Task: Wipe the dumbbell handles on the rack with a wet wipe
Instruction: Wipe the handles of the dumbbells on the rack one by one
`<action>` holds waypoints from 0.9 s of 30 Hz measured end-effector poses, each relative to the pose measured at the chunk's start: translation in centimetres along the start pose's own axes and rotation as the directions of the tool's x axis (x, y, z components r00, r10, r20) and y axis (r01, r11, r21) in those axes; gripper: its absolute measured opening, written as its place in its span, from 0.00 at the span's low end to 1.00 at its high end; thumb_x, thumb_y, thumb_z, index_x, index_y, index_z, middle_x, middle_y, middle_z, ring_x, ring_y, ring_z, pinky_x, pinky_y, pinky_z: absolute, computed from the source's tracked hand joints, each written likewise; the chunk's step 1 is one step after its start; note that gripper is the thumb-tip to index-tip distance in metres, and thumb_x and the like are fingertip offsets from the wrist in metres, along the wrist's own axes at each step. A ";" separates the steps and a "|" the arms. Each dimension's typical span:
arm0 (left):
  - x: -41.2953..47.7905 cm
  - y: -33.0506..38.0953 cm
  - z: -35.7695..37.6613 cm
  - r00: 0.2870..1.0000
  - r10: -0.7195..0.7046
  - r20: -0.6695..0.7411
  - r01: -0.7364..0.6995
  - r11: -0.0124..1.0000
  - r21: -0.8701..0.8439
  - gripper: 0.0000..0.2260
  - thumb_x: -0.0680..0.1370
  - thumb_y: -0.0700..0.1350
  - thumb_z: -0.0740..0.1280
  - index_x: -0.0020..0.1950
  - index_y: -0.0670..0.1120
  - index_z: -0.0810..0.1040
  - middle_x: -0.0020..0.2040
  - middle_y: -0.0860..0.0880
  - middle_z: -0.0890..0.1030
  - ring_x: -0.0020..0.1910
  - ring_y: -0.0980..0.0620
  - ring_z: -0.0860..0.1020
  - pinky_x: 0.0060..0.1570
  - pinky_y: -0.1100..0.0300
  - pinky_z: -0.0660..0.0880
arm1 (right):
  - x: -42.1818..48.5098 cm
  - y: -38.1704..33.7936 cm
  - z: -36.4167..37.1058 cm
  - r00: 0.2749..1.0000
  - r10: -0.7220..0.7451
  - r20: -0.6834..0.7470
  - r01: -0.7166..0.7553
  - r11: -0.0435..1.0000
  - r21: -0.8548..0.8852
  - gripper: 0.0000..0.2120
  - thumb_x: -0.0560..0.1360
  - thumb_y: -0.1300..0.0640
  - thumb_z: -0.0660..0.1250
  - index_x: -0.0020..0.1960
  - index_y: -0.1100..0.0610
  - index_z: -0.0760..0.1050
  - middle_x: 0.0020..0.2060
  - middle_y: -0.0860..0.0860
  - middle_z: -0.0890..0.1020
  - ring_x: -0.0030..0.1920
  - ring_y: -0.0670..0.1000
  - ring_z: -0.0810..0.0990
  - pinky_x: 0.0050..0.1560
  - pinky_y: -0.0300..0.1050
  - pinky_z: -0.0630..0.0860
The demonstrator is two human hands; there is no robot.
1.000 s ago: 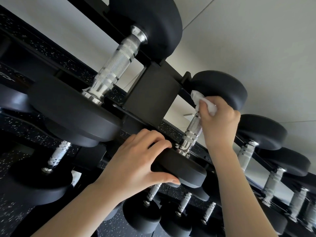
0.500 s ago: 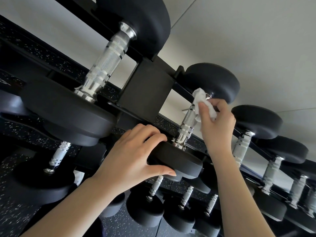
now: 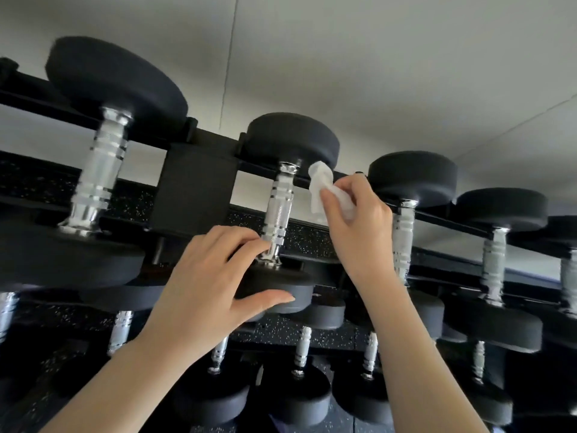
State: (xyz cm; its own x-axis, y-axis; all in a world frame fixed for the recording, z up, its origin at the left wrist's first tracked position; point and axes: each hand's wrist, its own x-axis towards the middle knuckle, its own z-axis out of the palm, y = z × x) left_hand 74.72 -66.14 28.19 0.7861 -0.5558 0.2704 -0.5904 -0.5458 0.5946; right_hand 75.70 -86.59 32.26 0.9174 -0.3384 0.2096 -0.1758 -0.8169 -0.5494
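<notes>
Steadying the dumbbell's front head (image 3: 296, 282) w/ left hand (image 3: 215, 285), fingers (image 3: 246, 242) curled over it, thumb under, prob so it won't roll on the rack (image 3: 193, 189) top rail. The right hand (image 3: 356, 220) pinches the wet wipe (image 3: 321, 189), now just beside the handle (image 3: 279, 210), not touching. 0.5 s ago it was wrapped on the handle's far end.
</notes>
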 end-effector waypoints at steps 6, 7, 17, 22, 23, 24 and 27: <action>2.9 7.7 5.0 0.995 0.085 0.059 -0.089 0.993 0.081 0.28 0.77 0.66 0.58 0.58 0.44 0.79 0.54 0.50 0.78 0.54 0.49 0.76 0.55 0.53 0.69 | -1.9 7.1 -7.6 0.997 0.073 -0.038 -0.073 0.997 0.000 0.04 0.76 0.54 0.65 0.47 0.54 0.73 0.39 0.46 0.78 0.37 0.46 0.74 0.36 0.40 0.72; 3.2 9.0 6.1 0.993 0.093 0.074 -0.100 0.991 0.087 0.28 0.77 0.66 0.57 0.58 0.44 0.79 0.54 0.49 0.78 0.54 0.49 0.76 0.56 0.52 0.69 | -2.2 8.5 -8.7 0.996 0.079 -0.043 -0.079 0.997 0.004 0.04 0.77 0.54 0.65 0.48 0.54 0.73 0.39 0.46 0.78 0.37 0.46 0.75 0.36 0.41 0.72; 3.3 16.0 13.2 0.992 0.011 0.123 -0.028 0.991 0.131 0.27 0.77 0.64 0.57 0.62 0.45 0.77 0.56 0.50 0.77 0.56 0.49 0.76 0.54 0.51 0.73 | 0.1 16.9 -8.6 0.992 -0.015 -0.128 0.025 0.997 0.076 0.05 0.74 0.59 0.68 0.47 0.60 0.77 0.43 0.53 0.78 0.42 0.48 0.75 0.42 0.32 0.69; 2.1 16.3 14.1 0.996 -0.053 0.075 0.044 0.992 0.115 0.26 0.78 0.63 0.57 0.65 0.45 0.76 0.58 0.52 0.76 0.58 0.52 0.73 0.56 0.56 0.68 | 1.3 16.8 -5.4 0.971 -0.009 -0.239 0.052 0.983 0.175 0.04 0.73 0.62 0.68 0.47 0.60 0.79 0.42 0.54 0.78 0.41 0.51 0.76 0.41 0.40 0.72; 2.1 16.3 14.1 0.997 -0.054 0.061 0.048 0.993 0.107 0.26 0.79 0.63 0.56 0.65 0.45 0.76 0.58 0.52 0.76 0.58 0.53 0.73 0.56 0.56 0.68 | 1.3 16.6 -5.1 0.968 0.012 -0.251 0.043 0.977 0.209 0.04 0.73 0.62 0.68 0.47 0.60 0.79 0.42 0.54 0.78 0.41 0.50 0.76 0.41 0.36 0.71; 2.0 16.3 14.1 0.997 -0.054 0.048 0.049 0.994 0.100 0.26 0.79 0.63 0.56 0.65 0.45 0.76 0.58 0.52 0.76 0.58 0.53 0.73 0.55 0.57 0.68 | 1.3 16.5 -4.9 0.965 0.024 -0.262 0.038 0.972 0.231 0.04 0.72 0.63 0.68 0.47 0.60 0.79 0.42 0.54 0.78 0.41 0.49 0.76 0.40 0.32 0.69; 2.0 16.3 14.2 0.997 -0.066 0.027 0.064 0.994 0.088 0.25 0.78 0.62 0.57 0.64 0.45 0.76 0.57 0.52 0.76 0.57 0.53 0.72 0.55 0.58 0.68 | 1.6 16.3 -4.7 0.962 0.035 -0.271 0.039 0.963 0.265 0.04 0.72 0.64 0.69 0.46 0.60 0.80 0.43 0.54 0.78 0.42 0.48 0.76 0.41 0.26 0.68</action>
State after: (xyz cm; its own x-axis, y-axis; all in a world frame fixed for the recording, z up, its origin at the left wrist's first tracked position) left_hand 64.04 -85.08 27.67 0.8184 -0.5349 0.2102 -0.5530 -0.6333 0.5414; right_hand 72.65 -102.63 27.48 0.7797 -0.4809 0.4010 -0.0387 -0.6763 -0.7356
